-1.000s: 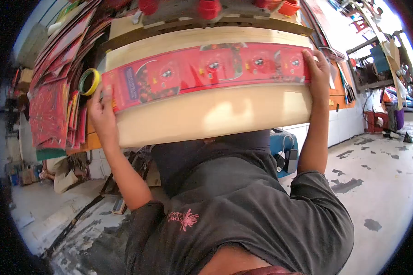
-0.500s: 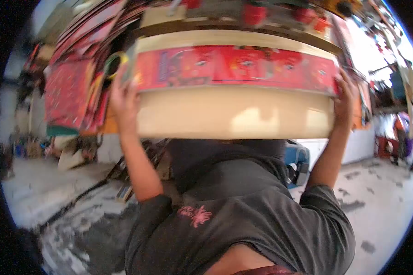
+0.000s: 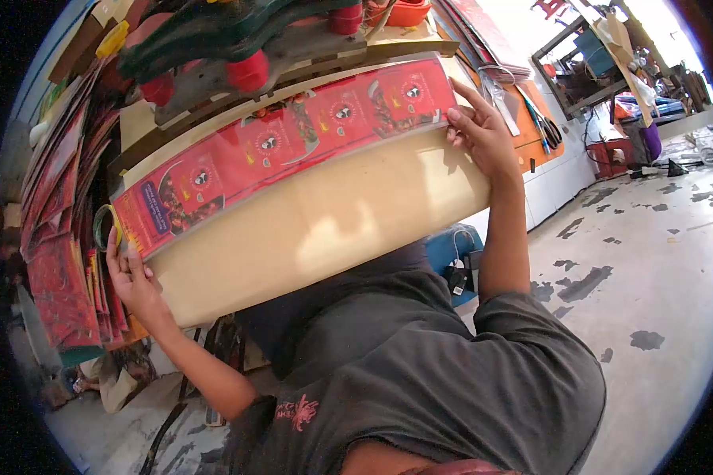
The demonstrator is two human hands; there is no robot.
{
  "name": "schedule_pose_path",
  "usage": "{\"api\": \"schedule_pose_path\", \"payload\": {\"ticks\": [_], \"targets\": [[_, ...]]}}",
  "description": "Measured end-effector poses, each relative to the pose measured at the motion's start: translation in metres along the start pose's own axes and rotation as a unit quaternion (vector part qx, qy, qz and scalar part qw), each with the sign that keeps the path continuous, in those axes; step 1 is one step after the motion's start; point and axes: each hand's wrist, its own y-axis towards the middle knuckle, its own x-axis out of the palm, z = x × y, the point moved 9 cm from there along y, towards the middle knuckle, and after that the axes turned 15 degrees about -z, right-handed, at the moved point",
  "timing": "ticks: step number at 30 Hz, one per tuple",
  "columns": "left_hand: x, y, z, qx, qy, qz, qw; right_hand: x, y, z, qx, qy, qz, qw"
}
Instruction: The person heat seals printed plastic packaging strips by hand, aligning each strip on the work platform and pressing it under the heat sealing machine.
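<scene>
So, one red strip (image 3: 289, 141), both ends gripped

One tape roll (image 3: 97, 229) sits beside my left fingers (image 3: 134, 261), clamped on its left end; four emblems (image 3: 343, 113) between; my right fingers (image 3: 462, 123) clamp its right end, one pair of scissors (image 3: 548, 131) beyond.

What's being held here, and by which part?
A red printed strip, by its ends: left hand at the left, right hand at the right. Tape roll: cannot tell.

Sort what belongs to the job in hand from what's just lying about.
Job in hand:
red strip, with the left hand and right hand at its ends
cream board, under the strip
probably the tape roll, by the left fingers

Apparently just lying about:
scissors
red bowl
charger
</scene>
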Motion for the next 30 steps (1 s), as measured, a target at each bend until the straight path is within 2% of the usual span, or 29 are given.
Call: {"api": "schedule_pose_path", "payload": {"ticks": [3, 7, 12, 22, 28, 30], "targets": [[-0.006, 0.005, -0.004, 0.033, 0.031, 0.000, 0.999, -0.002, -0.001, 0.002, -0.008, 0.000, 0.005, 1.000], [-0.009, 0.004, -0.004, 0.012, 0.049, -0.003, 0.999, -0.003, -0.003, 0.002, -0.010, -0.020, 0.010, 1.000], [-0.012, 0.006, -0.009, 0.016, -0.005, 0.000, 1.000, -0.006, -0.002, 0.004, -0.012, -0.027, 0.000, 1.000], [-0.010, 0.006, -0.006, 0.020, -0.017, 0.014, 1.000, -0.006, -0.002, 0.002, -0.020, -0.016, -0.021, 0.999], [-0.008, 0.008, -0.003, 0.015, -0.024, 0.032, 0.999, -0.003, -0.003, -0.001, -0.014, -0.015, -0.019, 1.000], [-0.014, 0.007, -0.008, 0.009, 0.013, 0.027, 1.000, -0.004, -0.004, 0.001, 0.023, -0.020, -0.010, 0.999]]}}
